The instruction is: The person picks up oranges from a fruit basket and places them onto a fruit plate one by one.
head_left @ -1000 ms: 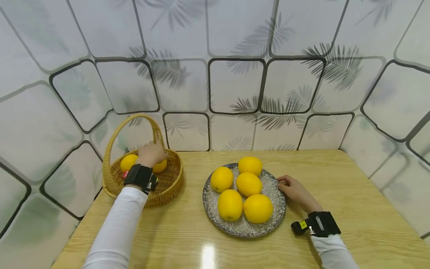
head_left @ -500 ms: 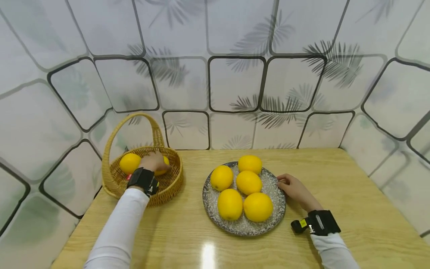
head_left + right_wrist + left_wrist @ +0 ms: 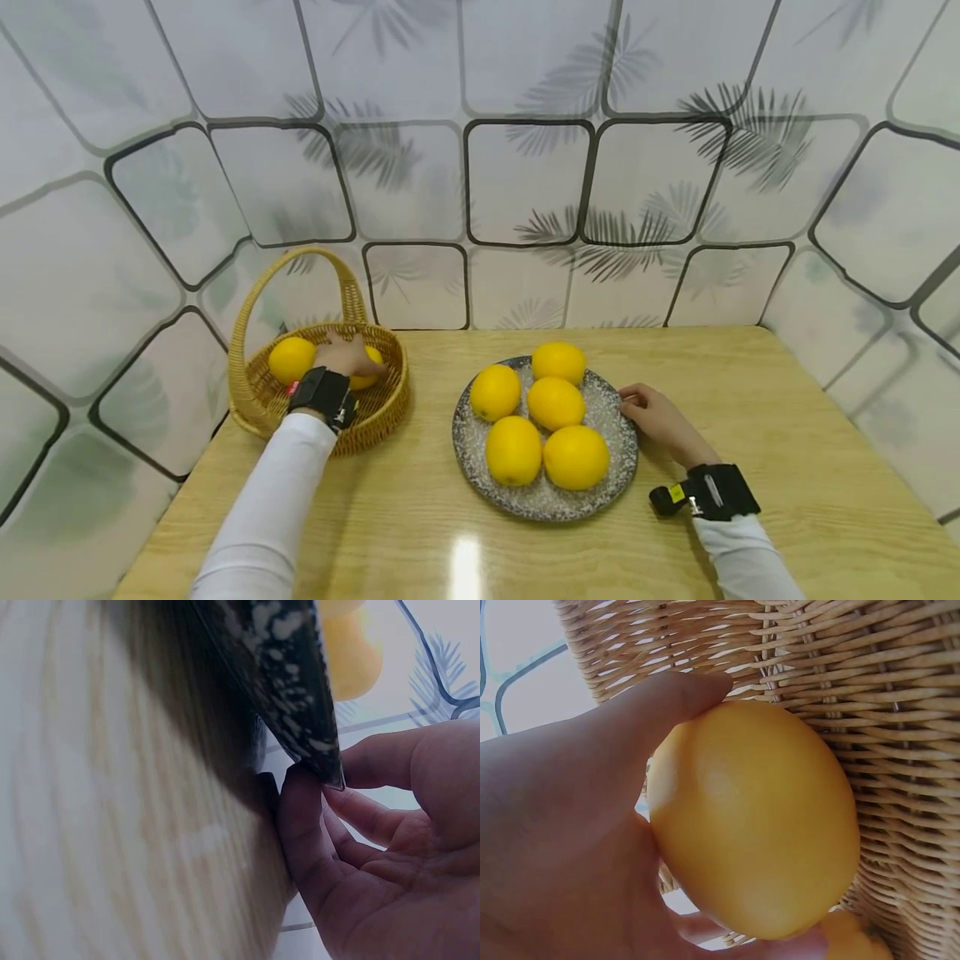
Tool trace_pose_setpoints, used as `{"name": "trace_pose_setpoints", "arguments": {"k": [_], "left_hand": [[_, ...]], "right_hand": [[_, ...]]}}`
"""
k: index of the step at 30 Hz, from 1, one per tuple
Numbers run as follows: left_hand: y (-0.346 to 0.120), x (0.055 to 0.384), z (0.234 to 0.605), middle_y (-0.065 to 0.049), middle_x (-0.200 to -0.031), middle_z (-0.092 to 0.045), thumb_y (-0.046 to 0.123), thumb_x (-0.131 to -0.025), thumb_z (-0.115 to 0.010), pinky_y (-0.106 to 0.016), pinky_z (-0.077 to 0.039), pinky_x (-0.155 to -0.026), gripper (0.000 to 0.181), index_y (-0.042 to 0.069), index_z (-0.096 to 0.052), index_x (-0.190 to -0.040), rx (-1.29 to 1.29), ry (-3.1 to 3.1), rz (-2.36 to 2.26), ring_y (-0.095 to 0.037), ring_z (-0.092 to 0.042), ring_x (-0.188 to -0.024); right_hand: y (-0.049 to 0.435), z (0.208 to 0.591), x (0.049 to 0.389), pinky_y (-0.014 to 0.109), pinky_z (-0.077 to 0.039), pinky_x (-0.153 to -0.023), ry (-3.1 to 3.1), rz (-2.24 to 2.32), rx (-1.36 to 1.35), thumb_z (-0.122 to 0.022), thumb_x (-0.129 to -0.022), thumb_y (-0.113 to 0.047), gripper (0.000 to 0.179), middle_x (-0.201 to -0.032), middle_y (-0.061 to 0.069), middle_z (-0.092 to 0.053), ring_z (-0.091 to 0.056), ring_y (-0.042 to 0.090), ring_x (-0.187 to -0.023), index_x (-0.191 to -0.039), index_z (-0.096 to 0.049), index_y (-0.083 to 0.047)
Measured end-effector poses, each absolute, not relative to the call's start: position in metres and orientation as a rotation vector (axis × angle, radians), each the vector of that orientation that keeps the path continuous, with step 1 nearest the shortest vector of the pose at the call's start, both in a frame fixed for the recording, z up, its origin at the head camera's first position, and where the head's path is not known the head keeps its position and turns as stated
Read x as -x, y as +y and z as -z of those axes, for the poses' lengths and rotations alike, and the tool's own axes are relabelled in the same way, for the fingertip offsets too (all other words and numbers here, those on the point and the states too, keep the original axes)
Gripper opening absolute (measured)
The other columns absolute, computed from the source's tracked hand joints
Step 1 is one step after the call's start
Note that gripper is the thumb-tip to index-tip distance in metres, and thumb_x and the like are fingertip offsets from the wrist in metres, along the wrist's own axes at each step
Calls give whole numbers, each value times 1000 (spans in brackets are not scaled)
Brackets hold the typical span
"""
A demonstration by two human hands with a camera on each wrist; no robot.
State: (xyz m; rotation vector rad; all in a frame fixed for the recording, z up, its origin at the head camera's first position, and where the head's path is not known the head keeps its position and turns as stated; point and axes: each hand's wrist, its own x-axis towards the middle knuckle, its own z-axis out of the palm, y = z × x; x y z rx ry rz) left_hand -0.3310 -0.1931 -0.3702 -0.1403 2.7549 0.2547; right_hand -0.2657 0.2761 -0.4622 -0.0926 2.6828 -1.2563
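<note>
Inside the wicker basket [image 3: 392, 415], my left hand [image 3: 343, 356] holds a yellow lemon [image 3: 757, 817]. In the left wrist view the thumb lies along one side of it and fingers curve round the opposite side, partly hidden. Another lemon [image 3: 292, 360] sits in the basket to the left of that hand. My right hand [image 3: 663, 423] pinches the right rim of a speckled grey plate [image 3: 551, 505]; the right wrist view has the thumb and fingers at the plate's edge [image 3: 289, 682]. Several lemons [image 3: 555, 403] lie on this plate.
The basket's tall arched handle [image 3: 243, 333] rises on its left and back. Both basket and plate stand on a wooden table [image 3: 420, 533], with bare wood between them. A patterned wall covering [image 3: 525, 183] closes off the back and both sides.
My left hand has shifted slightly right and lower in the basket, and its fingers have spread round the lemon. The right hand stays at the plate's rim. The head view has tilted a little.
</note>
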Motion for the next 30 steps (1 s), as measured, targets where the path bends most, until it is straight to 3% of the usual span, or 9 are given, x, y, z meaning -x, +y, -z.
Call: {"name": "trace_pose_setpoints", "arguments": {"k": [8,13,18,30], "left_hand": [[-200,337,374,-54,-146,-7,58,-85,-55,-67,-29,-111,103,-10,-15,-152,122,2779,-231,-64,-21,-132],[-202,334,371,-53,-148,3,54,-90,-50,-70,-23,-113,100,-11,-6,-152,102,2732,-301,-65,-11,-134],[-205,333,364,-53,-148,8,55,-91,-48,-74,-23,-110,102,-10,1,-153,94,2726,-371,-69,-11,-132],[-190,321,328,-49,-149,-9,56,-88,-51,-72,-30,-108,106,-13,-3,-151,26,2884,-394,-63,-23,-130]], "right_hand": [[276,461,266,52,-49,-90,2686,1244,80,-46,-99,-17,42,-119,35,-58,-57,38,-104,-132,-46,10],[277,461,266,52,-49,-91,2676,1244,70,-46,-99,-17,43,-121,34,-57,-57,38,-105,-133,-46,9],[277,461,265,52,-49,-91,2670,1252,81,-46,-99,-17,43,-121,35,-57,-56,39,-106,-133,-46,9],[276,460,264,53,-49,-92,2678,1257,93,-46,-99,-15,42,-121,36,-57,-56,40,-106,-132,-46,10]]}}
